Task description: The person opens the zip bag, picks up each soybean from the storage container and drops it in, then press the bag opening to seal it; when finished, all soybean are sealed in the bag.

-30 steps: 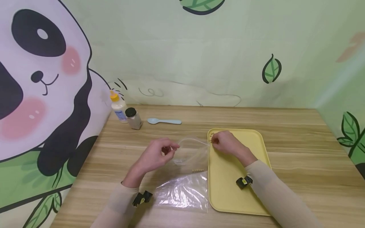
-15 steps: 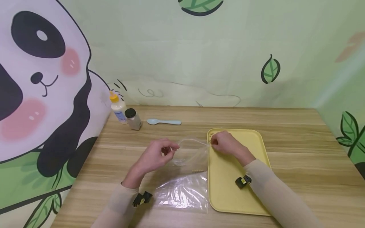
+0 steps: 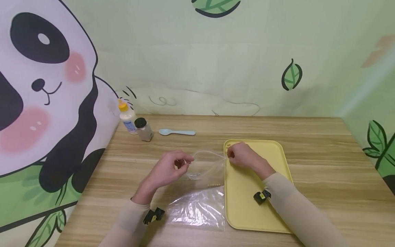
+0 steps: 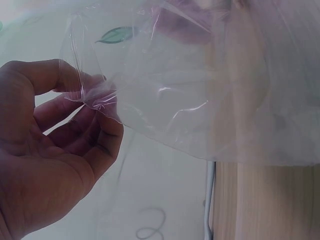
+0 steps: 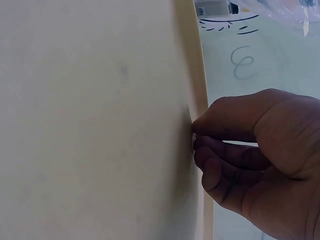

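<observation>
My left hand [image 3: 169, 168] pinches the rim of a clear plastic zip bag [image 3: 197, 207] between thumb and fingers; the left wrist view shows the film [image 4: 170, 115] bunched at the fingertips. The bag's mouth stands raised, and its lower part lies on the table. Small yellowish pieces [image 3: 214, 185] sit in a row at the bag. At the upper left corner of a yellow tray [image 3: 256, 206], my right hand [image 3: 243, 154] has its fingers bent, thumb [image 5: 225, 117] close to the index finger. Whatever may be between those fingertips is hidden. A few small yellowish pieces [image 3: 228, 146] lie beside them.
A light blue spoon [image 3: 177, 132] lies at the back of the wooden table [image 3: 324, 164]. To its left stand a black-capped jar [image 3: 144, 130] and a white bottle with a yellow nozzle [image 3: 128, 118]. A panda-printed wall covering [image 3: 216, 68] rises behind.
My right hand has shifted very slightly at the tray's upper left corner, staying over the small pieces. My left hand and the bag have hardly moved.
</observation>
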`<action>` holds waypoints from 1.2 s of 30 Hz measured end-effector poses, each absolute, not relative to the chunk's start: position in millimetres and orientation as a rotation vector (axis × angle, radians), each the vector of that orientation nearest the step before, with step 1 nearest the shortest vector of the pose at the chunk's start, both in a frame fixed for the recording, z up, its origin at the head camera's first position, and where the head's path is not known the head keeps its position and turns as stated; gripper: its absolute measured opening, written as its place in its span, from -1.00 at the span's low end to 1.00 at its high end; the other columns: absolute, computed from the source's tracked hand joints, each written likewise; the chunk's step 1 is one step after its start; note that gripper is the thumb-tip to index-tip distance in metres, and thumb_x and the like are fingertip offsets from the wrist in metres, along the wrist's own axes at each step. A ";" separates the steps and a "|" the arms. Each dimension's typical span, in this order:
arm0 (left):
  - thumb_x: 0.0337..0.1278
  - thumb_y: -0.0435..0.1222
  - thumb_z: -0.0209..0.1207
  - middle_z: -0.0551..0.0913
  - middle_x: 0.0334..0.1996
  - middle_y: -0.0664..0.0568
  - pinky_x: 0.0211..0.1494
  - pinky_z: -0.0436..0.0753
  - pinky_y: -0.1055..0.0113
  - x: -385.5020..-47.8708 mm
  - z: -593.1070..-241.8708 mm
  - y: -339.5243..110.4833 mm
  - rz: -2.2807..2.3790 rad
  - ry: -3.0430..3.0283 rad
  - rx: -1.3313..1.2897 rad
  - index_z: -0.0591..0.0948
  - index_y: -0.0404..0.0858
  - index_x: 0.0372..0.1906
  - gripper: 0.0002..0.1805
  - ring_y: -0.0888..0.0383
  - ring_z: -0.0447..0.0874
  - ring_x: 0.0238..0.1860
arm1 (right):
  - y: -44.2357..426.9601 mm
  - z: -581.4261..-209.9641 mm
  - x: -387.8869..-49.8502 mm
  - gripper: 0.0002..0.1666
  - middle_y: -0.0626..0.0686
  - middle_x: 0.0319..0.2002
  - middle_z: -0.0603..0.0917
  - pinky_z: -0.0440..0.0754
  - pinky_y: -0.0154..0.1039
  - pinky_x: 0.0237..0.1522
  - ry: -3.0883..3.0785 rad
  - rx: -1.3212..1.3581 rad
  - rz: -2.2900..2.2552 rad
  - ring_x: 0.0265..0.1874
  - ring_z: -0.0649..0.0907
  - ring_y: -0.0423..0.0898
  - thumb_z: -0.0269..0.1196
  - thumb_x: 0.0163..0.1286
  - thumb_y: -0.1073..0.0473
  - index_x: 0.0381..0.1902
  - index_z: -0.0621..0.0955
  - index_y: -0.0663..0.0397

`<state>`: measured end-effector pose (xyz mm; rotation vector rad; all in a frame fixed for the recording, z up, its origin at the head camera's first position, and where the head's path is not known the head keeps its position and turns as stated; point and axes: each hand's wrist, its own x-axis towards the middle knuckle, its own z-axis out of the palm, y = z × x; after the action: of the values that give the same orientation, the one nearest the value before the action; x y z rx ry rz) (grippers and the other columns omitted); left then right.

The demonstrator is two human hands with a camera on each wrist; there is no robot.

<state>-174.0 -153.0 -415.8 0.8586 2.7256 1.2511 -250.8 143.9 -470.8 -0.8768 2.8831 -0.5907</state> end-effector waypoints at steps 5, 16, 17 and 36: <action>0.05 -0.51 0.17 0.72 -0.28 -0.14 -0.27 0.67 0.42 -173.1 -415.2 -152.8 1.249 2.728 0.853 0.69 -0.38 -0.14 -0.76 0.21 0.58 -0.37 | 141.9 -470.5 -250.2 -0.86 -0.08 -0.56 0.60 0.52 -0.30 -0.46 2.882 -0.894 -0.577 -0.54 0.51 -0.18 0.21 0.03 0.37 -0.56 0.65 0.05; 0.06 -0.50 0.17 0.72 -0.28 -0.10 -0.27 0.67 0.42 -171.9 -413.9 -152.3 1.241 2.734 0.835 0.69 -0.35 -0.13 -0.76 0.22 0.58 -0.38 | 144.9 -466.3 -248.1 -0.91 -0.09 -0.56 0.61 0.53 -0.29 -0.44 2.889 -0.851 -0.602 -0.54 0.52 -0.18 0.25 0.07 0.32 -0.53 0.65 0.03; 0.06 -0.50 0.17 0.71 -0.28 -0.10 -0.27 0.67 0.42 -172.0 -414.0 -152.6 1.241 2.734 0.835 0.69 -0.35 -0.13 -0.76 0.22 0.58 -0.38 | 145.1 -466.0 -248.3 -0.91 -0.09 -0.56 0.61 0.53 -0.29 -0.42 2.893 -0.848 -0.605 -0.53 0.52 -0.18 0.25 0.08 0.31 -0.52 0.66 0.03; 0.07 -0.49 0.18 0.72 -0.28 -0.10 -0.27 0.67 0.43 -172.5 -414.1 -152.8 1.251 2.730 0.837 0.69 -0.35 -0.13 -0.76 0.22 0.58 -0.37 | 148.5 -454.3 -245.7 -0.90 -0.05 -0.50 0.66 0.59 -0.26 -0.36 2.936 -0.831 -0.715 -0.48 0.57 -0.19 0.25 0.10 0.27 -0.40 0.68 0.11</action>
<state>-172.5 -152.8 -414.1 0.8375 2.7302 1.2509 -245.7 148.5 -454.3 -0.8312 2.9364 -0.7147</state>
